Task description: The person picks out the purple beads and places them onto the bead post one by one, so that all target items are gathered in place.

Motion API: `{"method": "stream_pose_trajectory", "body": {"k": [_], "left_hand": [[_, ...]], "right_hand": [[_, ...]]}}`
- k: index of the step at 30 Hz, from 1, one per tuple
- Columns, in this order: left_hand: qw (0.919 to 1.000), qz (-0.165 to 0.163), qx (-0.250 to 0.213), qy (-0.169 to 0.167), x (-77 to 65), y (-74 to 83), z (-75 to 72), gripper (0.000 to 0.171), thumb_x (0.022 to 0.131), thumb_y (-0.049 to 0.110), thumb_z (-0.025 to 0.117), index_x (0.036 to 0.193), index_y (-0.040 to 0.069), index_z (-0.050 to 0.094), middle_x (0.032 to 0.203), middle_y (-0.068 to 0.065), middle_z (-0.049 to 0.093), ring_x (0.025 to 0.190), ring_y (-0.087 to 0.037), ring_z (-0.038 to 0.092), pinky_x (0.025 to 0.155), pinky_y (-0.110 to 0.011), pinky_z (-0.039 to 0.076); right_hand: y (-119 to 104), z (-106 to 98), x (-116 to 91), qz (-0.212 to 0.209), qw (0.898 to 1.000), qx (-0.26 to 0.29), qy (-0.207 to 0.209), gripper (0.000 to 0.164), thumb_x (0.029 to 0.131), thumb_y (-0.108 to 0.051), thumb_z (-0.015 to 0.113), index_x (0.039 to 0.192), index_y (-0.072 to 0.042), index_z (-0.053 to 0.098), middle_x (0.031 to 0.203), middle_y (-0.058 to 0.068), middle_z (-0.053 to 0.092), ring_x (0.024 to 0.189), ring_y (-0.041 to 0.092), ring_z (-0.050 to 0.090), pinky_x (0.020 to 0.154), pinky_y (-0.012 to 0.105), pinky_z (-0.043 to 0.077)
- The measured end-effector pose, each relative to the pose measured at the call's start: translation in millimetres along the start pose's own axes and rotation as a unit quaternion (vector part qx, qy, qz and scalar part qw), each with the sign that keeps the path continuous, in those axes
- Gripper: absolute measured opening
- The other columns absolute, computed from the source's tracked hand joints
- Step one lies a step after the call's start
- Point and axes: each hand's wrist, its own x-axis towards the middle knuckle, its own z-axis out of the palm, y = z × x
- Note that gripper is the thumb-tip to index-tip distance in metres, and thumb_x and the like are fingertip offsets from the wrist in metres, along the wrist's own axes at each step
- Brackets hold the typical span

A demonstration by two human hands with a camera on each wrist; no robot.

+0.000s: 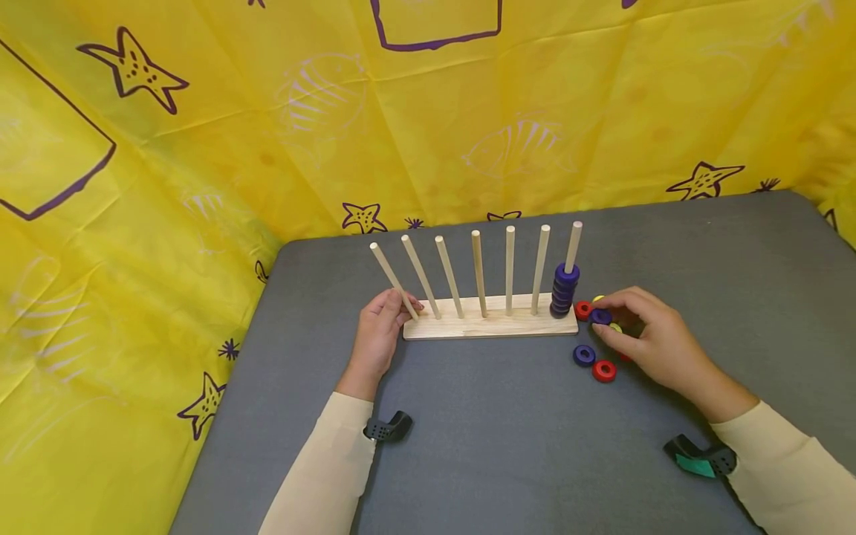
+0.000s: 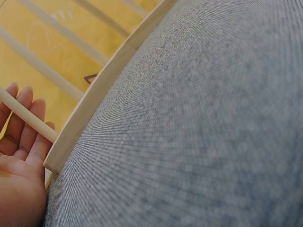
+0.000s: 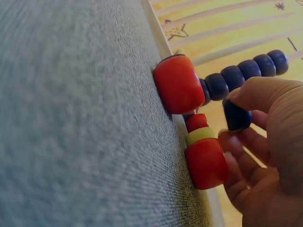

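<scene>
A wooden board carries a row of several upright pegs, and dark blue rings are stacked on the rightmost one. My left hand is at the board's left end, its loosely extended fingers behind the leftmost peg. To the right of the board, my right hand pinches a blue ring between thumb and fingers. In the right wrist view this ring is beside the stack, above red rings and a yellow ring.
Near the board's right end lie a loose blue ring and a red ring, with another red ring close to the corner. The grey table backs onto a yellow patterned cloth.
</scene>
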Motion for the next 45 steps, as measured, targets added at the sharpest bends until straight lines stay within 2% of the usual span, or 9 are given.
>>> {"method": "stream_pose_trajectory", "body": {"k": [5, 12, 32, 41, 45], "left_hand": [[1.0, -0.001, 0.003, 0.0, 0.3, -0.1, -0.5, 0.057, 0.117, 0.038, 0.053, 0.111, -0.018, 0.063, 0.105, -0.013, 0.069, 0.108, -0.033, 0.067, 0.098, -0.04, 0.055], [1.0, -0.001, 0.0, 0.003, 0.1, -0.3, -0.3, 0.057, 0.117, 0.037, 0.053, 0.111, -0.019, 0.063, 0.104, -0.013, 0.069, 0.107, -0.033, 0.068, 0.097, -0.039, 0.055], [0.9999, -0.007, 0.006, 0.005, -0.8, 0.9, -0.1, 0.052, 0.117, 0.034, 0.053, 0.111, -0.016, 0.065, 0.105, -0.013, 0.07, 0.108, -0.033, 0.068, 0.098, -0.039, 0.055], [1.0, -0.006, 0.001, 0.006, -0.9, 1.0, -0.4, 0.052, 0.118, 0.033, 0.053, 0.111, -0.018, 0.064, 0.104, -0.013, 0.07, 0.106, -0.032, 0.068, 0.097, -0.039, 0.055], [1.0, -0.002, -0.002, 0.004, -0.6, 0.7, -0.1, 0.054, 0.117, 0.035, 0.054, 0.11, -0.018, 0.063, 0.104, -0.012, 0.071, 0.106, -0.033, 0.068, 0.097, -0.039, 0.055]], "right_hand": [[-0.5, -2.9, 0.9, -0.002, 1.0, 0.014, 0.004, 0.039, 0.083, 0.009, 0.091, 0.117, -0.003, 0.075, 0.109, 0.006, 0.069, 0.084, 0.014, 0.061, 0.076, 0.01, 0.048], [-1.2, -5.0, 2.4, -0.022, 0.999, 0.027, 0.019, 0.044, 0.079, 0.015, 0.091, 0.117, 0.0, 0.076, 0.109, 0.007, 0.068, 0.084, 0.006, 0.062, 0.078, 0.009, 0.049], [-11.7, -11.9, 5.8, -0.034, 0.999, 0.011, 0.035, 0.045, 0.076, 0.018, 0.092, 0.113, -0.001, 0.076, 0.11, 0.006, 0.068, 0.084, 0.005, 0.062, 0.08, 0.008, 0.049], [-15.9, -15.2, 7.5, -0.059, 0.997, 0.026, 0.046, 0.05, 0.07, 0.023, 0.092, 0.112, 0.0, 0.076, 0.109, 0.005, 0.069, 0.085, 0.003, 0.062, 0.081, 0.008, 0.05], [-21.2, -19.6, 9.0, -0.065, 0.996, 0.025, 0.046, 0.049, 0.071, 0.023, 0.091, 0.111, 0.001, 0.076, 0.109, 0.004, 0.068, 0.086, 0.003, 0.061, 0.082, 0.008, 0.05]]}}
